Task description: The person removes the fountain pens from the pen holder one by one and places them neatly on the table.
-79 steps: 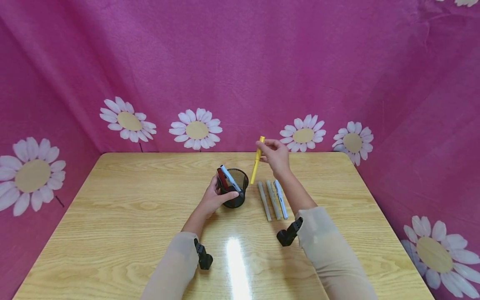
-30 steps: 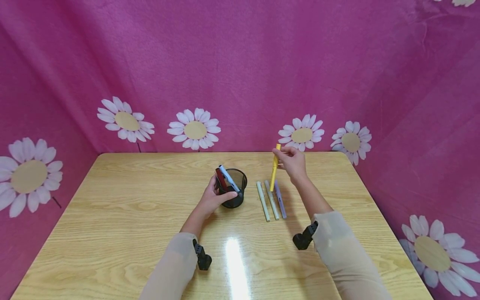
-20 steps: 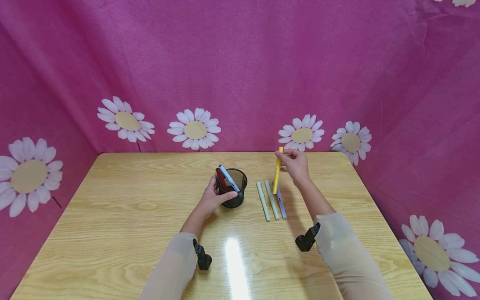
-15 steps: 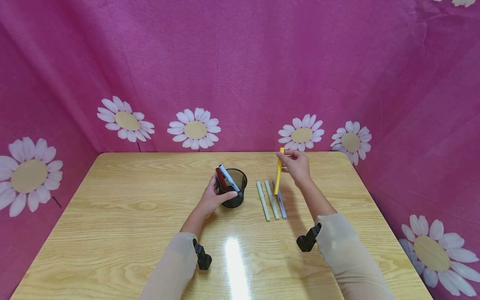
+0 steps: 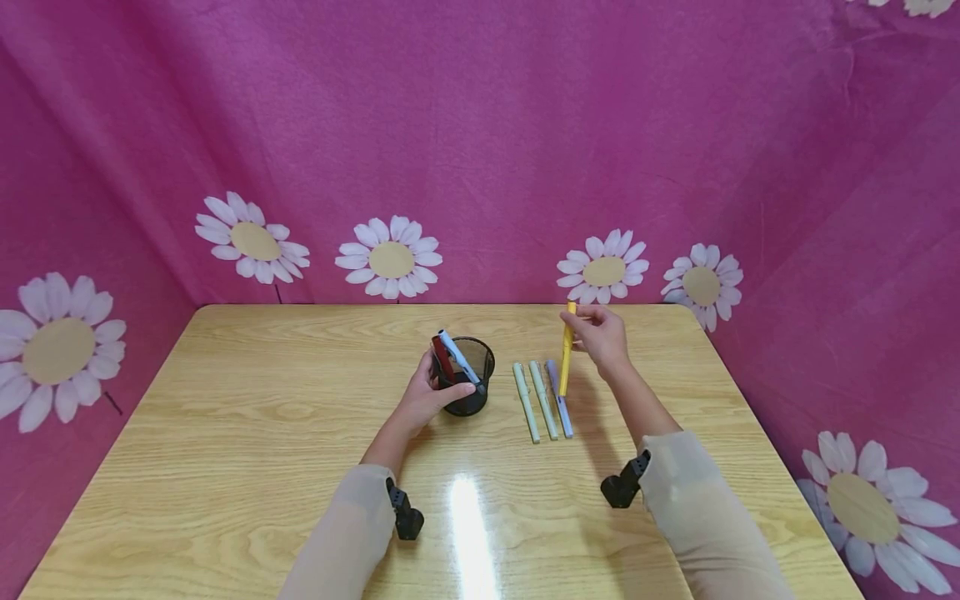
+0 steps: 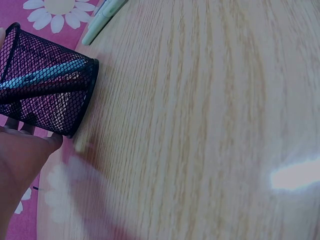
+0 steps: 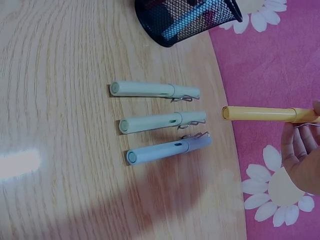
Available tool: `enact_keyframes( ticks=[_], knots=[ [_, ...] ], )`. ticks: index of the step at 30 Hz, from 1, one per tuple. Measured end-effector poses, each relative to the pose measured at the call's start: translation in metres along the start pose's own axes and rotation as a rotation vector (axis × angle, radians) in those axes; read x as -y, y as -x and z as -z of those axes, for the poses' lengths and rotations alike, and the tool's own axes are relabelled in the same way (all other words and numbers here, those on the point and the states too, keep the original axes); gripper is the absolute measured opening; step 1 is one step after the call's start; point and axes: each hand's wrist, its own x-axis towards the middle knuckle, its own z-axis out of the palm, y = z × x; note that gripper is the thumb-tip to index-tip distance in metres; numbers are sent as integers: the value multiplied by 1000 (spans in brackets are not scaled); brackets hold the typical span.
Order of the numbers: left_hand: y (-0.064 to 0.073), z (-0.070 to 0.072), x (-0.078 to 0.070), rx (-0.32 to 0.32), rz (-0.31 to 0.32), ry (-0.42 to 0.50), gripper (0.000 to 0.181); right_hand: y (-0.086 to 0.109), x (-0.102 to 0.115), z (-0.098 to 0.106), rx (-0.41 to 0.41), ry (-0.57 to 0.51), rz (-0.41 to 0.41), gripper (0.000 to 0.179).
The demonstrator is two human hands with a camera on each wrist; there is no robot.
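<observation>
My left hand (image 5: 422, 398) grips a black mesh pen cup (image 6: 47, 80) from its left side, thumb across the front. Inside the cup lean a dark red pen (image 5: 443, 357) and a light blue pen (image 5: 459, 357). Held upright between thumb and fingers of my right hand (image 5: 603, 337) is a yellow pen (image 7: 260, 114), raised over the table. In the head view its lower end overlaps a lavender-blue pen (image 7: 169, 150). That pen lies beside two pale green pens, the left one (image 7: 155, 90) and the middle one (image 7: 162, 121), roughly parallel, with clips on.
The wooden table (image 5: 262, 433) carries a bright light reflection (image 5: 472, 533) near its front. Behind and at both sides hangs a pink curtain (image 5: 480, 150) with daisies. A black wrist camera (image 5: 407, 514) sits on the left sleeve, another camera (image 5: 624, 483) on the right.
My right hand has carried the yellow pen from beside the cup to the right and slightly nearer, over the lavender-blue pen. The left hand and cup have stayed in place.
</observation>
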Motion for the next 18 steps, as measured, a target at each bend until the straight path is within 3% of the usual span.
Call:
enact_keyframes(
  ticks=[11,18],
  knots=[
    [0,0,0,-3,-2,-1,93,3,-8,9,14,71,-28,44],
    [0,0,0,-3,-2,6,93,3,-15,13,1,81,-55,39]
  ],
)
